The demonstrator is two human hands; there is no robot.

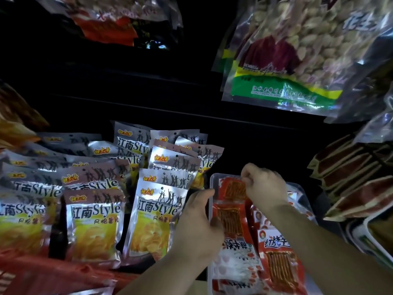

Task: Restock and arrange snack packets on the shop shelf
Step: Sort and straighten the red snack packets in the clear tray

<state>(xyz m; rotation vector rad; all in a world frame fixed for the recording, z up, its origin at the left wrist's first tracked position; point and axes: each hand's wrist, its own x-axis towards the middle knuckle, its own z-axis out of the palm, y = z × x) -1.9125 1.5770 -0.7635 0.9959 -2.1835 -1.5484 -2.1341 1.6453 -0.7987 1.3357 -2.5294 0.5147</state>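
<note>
Nearest the camera lie flat red snack packets (278, 258) with clear windows showing orange-brown strips, packed in a shallow clear plastic tray (213, 178) on the dark shop shelf (255, 150). The left hand (197, 222) grips the tray's left wall, thumb inside and the rest outside, probably to keep the light tray from sliding while its contents are handled. The right hand (265, 186) reaches to the tray's far end. Its fingers (247, 171) are tightly curled and pinch the upper edge of the rearmost red packet (234, 188), seemingly to straighten it or lift it out. Silver-and-yellow foil crisp packets (153, 213) stand in leaning rows just left of the tray, so the red stock appears to be getting its own slot beside them.
</note>
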